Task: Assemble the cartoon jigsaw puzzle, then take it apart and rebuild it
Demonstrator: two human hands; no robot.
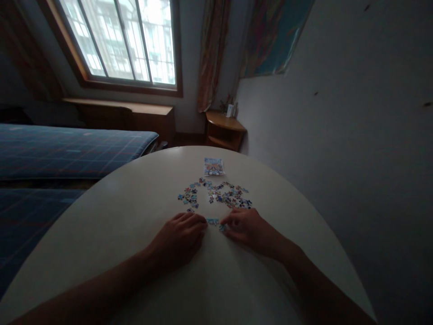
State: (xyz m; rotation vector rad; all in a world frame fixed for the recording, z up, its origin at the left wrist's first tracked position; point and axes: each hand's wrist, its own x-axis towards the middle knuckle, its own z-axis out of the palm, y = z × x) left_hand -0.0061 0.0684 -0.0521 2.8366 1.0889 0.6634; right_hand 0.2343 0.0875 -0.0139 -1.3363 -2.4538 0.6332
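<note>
A short strip of joined jigsaw pieces [213,221], pale blue, lies on the white table between my hands. My left hand [184,232] is closed, its fingers curled together, with the fingertips on the strip's left end. To the right of the strip, my right hand [245,228] pinches a single bluish jigsaw piece [222,228] between thumb and finger, low at the tabletop. A small gap shows between that piece and the strip. Beyond my hands, many loose jigsaw pieces [233,196] are scattered in a rough arc, some of them touching or overlapping.
The round white table [135,203] fills the foreground. Behind the loose pieces lies a small picture card or packet [214,167]. A bed with a blue plaid mattress [67,151] stands at the left, a wooden corner shelf [225,122] at the back, and a wall [338,135] at the right.
</note>
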